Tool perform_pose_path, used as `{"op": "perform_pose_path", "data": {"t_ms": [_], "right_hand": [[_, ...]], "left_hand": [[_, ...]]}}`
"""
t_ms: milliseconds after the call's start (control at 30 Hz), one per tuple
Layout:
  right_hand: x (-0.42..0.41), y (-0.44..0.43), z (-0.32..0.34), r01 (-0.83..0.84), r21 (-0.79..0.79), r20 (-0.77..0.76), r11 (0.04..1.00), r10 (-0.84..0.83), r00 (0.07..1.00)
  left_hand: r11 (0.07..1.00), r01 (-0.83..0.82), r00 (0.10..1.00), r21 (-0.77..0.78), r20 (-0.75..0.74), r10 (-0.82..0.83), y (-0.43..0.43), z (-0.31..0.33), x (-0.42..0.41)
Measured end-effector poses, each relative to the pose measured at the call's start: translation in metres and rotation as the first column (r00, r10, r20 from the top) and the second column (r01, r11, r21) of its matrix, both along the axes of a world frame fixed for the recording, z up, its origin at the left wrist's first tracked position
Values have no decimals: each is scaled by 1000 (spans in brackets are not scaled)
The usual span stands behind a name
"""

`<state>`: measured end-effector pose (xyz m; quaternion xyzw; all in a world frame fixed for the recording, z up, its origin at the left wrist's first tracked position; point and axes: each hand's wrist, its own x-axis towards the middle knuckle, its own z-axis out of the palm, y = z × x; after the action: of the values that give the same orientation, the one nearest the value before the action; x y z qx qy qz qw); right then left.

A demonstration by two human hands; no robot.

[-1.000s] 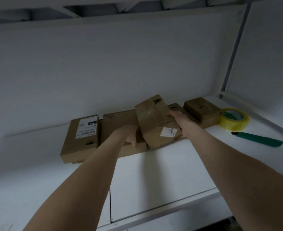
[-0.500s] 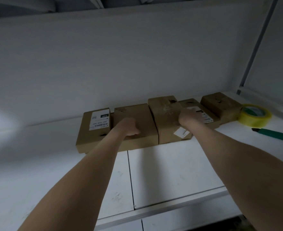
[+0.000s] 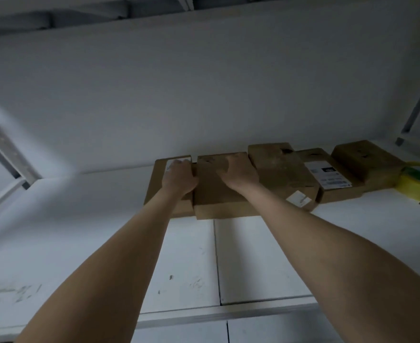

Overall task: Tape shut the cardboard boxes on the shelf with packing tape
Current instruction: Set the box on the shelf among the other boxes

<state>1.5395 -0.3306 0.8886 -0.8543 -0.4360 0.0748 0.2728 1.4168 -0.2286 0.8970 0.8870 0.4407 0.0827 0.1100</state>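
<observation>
Left hand (image 3: 179, 179), right hand (image 3: 238, 174) atop boxes (image 3: 216, 196) (2).

The plain box (image 3: 216, 196) under the right grip (image 3: 238, 172) is brown cardboard. The labelled box (image 3: 154, 191) under the left grip (image 3: 179, 179) is the same brown, its label (image 3: 173, 161) white. Just right of the right grip, the mottled box (image 3: 280, 174) is duller brown with a white sticker (image 3: 298, 200). Far right, the tape roll (image 3: 416, 191) is yellow. The shelf (image 3: 265, 256) is white, scuffed grey.
</observation>
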Motion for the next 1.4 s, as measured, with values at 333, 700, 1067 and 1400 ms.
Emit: {"op": "perform_pose_path", "data": {"t_ms": [333,700,1067,1400], "right_hand": [[-77,63,-9,-13,63,-591,998,48,805],[-128,114,13,235,392,-832,889,234,503],[-142,119,20,318,367,-909,874,265,321],[-113,92,-8,332,-20,-326,943,-320,890]], "left_hand": [[926,-152,984,-346,33,174,53,2,-71],[612,170,779,-772,486,396,116,19,-112],[635,258,629,-728,626,462,139,31,-143],[792,-182,858,-583,299,417,172,-32,-173]]}}
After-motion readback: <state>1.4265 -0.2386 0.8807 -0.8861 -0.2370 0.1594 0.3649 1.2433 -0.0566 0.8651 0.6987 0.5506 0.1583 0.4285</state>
